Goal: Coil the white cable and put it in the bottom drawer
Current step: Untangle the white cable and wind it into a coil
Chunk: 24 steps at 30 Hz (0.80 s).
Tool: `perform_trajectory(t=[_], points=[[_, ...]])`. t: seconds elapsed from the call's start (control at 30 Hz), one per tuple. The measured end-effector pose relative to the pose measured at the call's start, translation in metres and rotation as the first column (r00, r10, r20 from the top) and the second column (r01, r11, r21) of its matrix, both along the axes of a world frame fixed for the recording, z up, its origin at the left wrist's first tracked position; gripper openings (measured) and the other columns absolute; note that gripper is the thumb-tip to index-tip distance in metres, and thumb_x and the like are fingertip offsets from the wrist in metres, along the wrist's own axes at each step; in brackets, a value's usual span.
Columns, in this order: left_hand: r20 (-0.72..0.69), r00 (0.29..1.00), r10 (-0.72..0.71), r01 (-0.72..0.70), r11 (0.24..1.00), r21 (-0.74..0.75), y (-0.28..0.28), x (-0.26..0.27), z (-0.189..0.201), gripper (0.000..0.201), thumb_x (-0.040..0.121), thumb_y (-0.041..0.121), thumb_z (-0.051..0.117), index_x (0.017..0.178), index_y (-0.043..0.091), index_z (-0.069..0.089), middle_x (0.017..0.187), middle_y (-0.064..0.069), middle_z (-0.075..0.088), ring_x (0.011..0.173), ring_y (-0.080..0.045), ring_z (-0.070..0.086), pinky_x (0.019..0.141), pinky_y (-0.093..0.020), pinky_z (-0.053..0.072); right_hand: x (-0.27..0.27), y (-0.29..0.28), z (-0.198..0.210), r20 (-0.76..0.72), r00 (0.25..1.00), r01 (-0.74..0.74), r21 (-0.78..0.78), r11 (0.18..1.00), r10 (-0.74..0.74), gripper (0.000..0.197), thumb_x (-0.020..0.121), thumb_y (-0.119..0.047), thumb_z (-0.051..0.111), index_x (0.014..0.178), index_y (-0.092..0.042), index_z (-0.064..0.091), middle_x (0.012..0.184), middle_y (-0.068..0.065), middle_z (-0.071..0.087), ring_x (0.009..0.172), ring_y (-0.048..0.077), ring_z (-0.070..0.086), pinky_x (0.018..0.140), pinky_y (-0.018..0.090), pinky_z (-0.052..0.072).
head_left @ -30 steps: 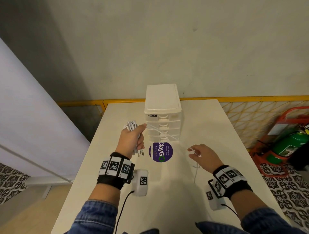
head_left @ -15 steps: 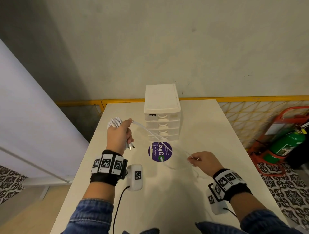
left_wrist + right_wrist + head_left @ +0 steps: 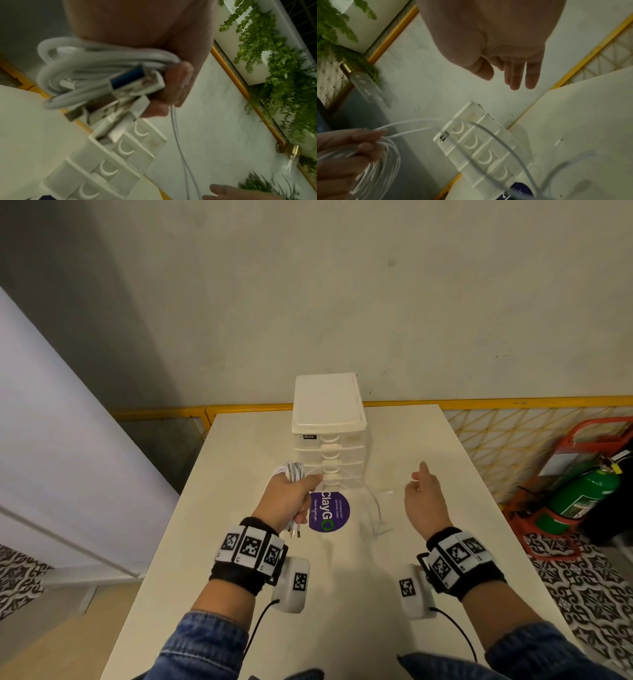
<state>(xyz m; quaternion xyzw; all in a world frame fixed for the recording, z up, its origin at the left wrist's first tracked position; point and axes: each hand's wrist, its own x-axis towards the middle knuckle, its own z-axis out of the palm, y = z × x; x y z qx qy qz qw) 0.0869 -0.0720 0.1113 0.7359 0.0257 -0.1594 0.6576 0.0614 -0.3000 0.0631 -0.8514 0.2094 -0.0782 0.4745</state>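
Observation:
My left hand [image 3: 294,496] grips a bundle of white cable coils [image 3: 291,470] just left of the white drawer unit [image 3: 329,440]. In the left wrist view the coils [image 3: 102,60] and a blue-tongued USB plug [image 3: 126,79] are pinned under my curled fingers [image 3: 178,81]. A loose tail [image 3: 375,505] runs from that hand across the drawer fronts and down to the table, and its small end connector [image 3: 559,140] lies there. My right hand [image 3: 419,484] hovers open above the tail, with straight fingers [image 3: 515,75] that hold nothing. Every drawer is closed, including the bottom one [image 3: 501,174].
A round purple sticker [image 3: 329,511] lies on the white table [image 3: 445,460] in front of the drawers. A yellow rail [image 3: 513,402] and a wall stand behind. A green fire extinguisher [image 3: 582,494] sits on the floor to the right.
My right hand has let go of the cable tail, opened and moved forward. The tail has dropped to the table. My left hand has carried the coils right, toward the drawers.

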Motion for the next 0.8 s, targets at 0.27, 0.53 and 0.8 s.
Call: perform_trajectory(t=[0.27,0.53,0.8], points=[[-0.01,0.971,-0.24,0.24,0.97,0.036,-0.008,-0.009,0.013,0.036,0.088,0.023,0.061,0.058,0.009,0.046,0.035,-0.001,0.035,0.031,-0.017,0.032,0.047,-0.029,0.037,-0.005,0.041,0.009,0.224,0.805,-0.472,-0.319,0.822,0.549,0.062,0.09,-0.031,0.056,0.143,-0.021,0.026,0.139,-0.009,0.039,0.127,0.001,0.034,0.108,0.021,0.028],[-0.016,0.921,-0.388,0.387,0.912,0.134,0.004,-0.008,0.01,0.033,0.078,0.032,0.073,0.089,0.003,0.063,0.043,-0.005,0.041,0.035,-0.018,0.035,0.05,-0.032,0.04,0.006,0.028,0.034,0.433,0.76,-0.398,-0.279,0.874,0.484,0.013,0.087,-0.021,0.061,0.095,-0.024,0.07,0.078,-0.011,0.061,0.074,0.004,0.057,0.071,0.018,0.046],[0.044,0.76,-0.648,0.621,0.704,-0.343,-0.006,-0.019,0.016,0.025,0.084,0.022,0.059,0.073,0.004,0.046,0.034,0.004,0.037,0.026,-0.01,0.033,0.041,-0.022,0.041,0.018,0.042,0.016,0.406,0.71,-0.521,-0.248,0.817,0.576,0.037,0.092,-0.028,0.042,0.126,-0.034,0.053,0.088,-0.003,0.057,0.083,0.007,0.057,0.079,0.016,0.044]])
